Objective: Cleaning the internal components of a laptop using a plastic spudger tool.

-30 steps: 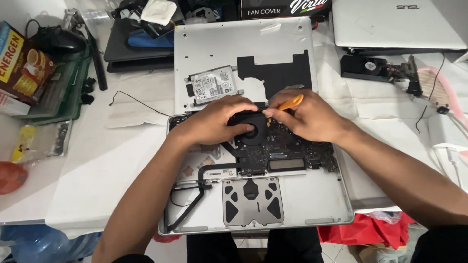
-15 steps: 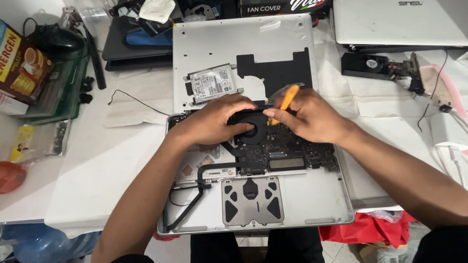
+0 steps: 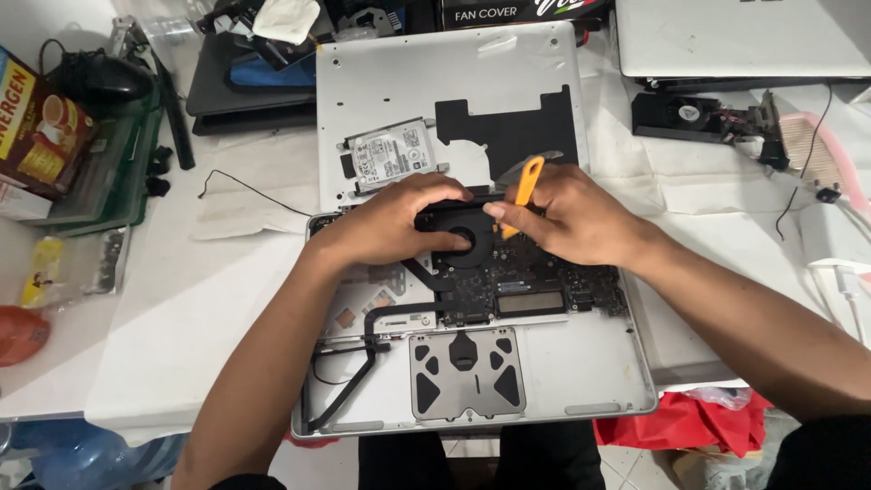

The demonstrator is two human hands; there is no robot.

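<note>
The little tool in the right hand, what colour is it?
Orange-yellow: the pry tool in the right hand, seen from the head camera.

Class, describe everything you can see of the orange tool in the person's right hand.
The orange tool is a slim, flat pry stick that looks like plastic. It stands tilted, its upper end toward the silver bottom cover, its lower end hidden behind the fingers. The right hand pinches it near the black round fan of the opened laptop. The left hand rests on the fan beside it, apart from the tool.
</note>
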